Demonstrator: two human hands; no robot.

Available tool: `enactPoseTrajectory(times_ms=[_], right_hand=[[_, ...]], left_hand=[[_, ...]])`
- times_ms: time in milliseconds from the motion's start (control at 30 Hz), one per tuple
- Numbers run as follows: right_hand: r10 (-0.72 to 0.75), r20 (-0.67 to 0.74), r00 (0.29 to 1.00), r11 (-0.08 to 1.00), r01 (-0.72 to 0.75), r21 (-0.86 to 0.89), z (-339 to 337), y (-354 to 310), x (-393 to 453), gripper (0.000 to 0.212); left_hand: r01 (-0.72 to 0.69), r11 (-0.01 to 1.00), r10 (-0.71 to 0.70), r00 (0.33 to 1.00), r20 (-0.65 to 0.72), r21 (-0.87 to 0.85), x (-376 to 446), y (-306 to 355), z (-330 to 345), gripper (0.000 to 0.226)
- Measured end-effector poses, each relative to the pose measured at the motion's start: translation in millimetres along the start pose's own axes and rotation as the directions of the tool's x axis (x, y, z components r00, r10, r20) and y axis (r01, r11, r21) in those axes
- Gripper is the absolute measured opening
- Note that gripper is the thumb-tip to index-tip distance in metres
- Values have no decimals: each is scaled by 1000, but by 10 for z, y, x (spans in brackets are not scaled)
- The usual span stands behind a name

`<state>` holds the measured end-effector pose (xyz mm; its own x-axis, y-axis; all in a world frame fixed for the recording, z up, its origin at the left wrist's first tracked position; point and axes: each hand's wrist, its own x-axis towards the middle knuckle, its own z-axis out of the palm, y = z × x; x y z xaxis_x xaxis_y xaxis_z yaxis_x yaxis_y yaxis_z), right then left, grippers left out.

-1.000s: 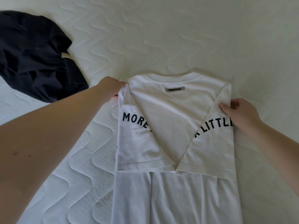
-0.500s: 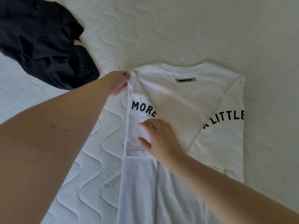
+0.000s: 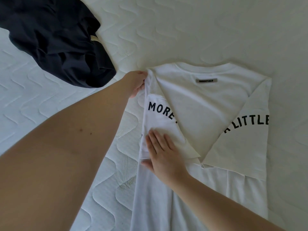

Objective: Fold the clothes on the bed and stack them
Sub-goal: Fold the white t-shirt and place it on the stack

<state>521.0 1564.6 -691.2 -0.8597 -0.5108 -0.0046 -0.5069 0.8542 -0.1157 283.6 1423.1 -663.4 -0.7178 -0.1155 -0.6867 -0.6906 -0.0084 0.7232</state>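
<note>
A white T-shirt (image 3: 200, 110) lies flat on the bed, both sides folded inward so black letters "MORE" and "A LITTLE" show on the flaps, with a grey label near the collar. My left hand (image 3: 135, 82) pinches the shirt's upper left corner at the shoulder. My right hand (image 3: 162, 154) lies flat with straight fingers on the lower part of the left folded flap, pressing it down. A crumpled dark navy garment (image 3: 58, 39) sits at the upper left of the bed, apart from the shirt.
The white quilted mattress (image 3: 183, 27) spreads all around, with bare surface behind and to the right of the shirt. The shirt's lower part runs out of the frame's bottom edge.
My right hand left the shirt's right edge, crossed to the left flap, and slid down and left along it. My left hand kept its hold on the corner.
</note>
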Motion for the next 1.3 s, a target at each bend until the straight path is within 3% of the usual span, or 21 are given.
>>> enactPoseTrajectory(times_ms=[133,267,400,667,767,900,1133,1233,1300], right_hand=[[-12,-119,993,1000,10,-16,13,-45,-3,41],[-58,-250,966,991,86,102,-14,-124,-22,37],[-131,-209,969,981,157,117,23,-215,-190,44],[-63,-135,989,987,81,136,26,-131,-277,45],[61,-45,997,986,-53,159,-34,94,-373,68],[232,48,972,960,-237,151,-129,327,-468,83],[212,45,976,953,-216,213,-155,587,-552,75],[197,-18,980,971,-193,144,-139,634,-636,53],[208,-1,978,973,-206,102,-124,583,-671,52]], left_hand=[[19,1000,-19,1000,0,1,39,13,0,31],[29,1000,-29,999,16,-9,40,19,-2,28],[29,999,-28,999,-19,22,115,-13,-10,27],[31,998,-33,999,-39,-62,87,0,-7,21],[27,996,-27,1000,-4,-84,66,15,-7,36],[25,999,-25,1000,1,-47,73,-15,-27,30],[0,984,9,999,-50,177,91,3,12,24],[-2,978,14,998,-57,208,117,2,26,25],[-4,979,22,996,-86,203,138,-12,26,22]])
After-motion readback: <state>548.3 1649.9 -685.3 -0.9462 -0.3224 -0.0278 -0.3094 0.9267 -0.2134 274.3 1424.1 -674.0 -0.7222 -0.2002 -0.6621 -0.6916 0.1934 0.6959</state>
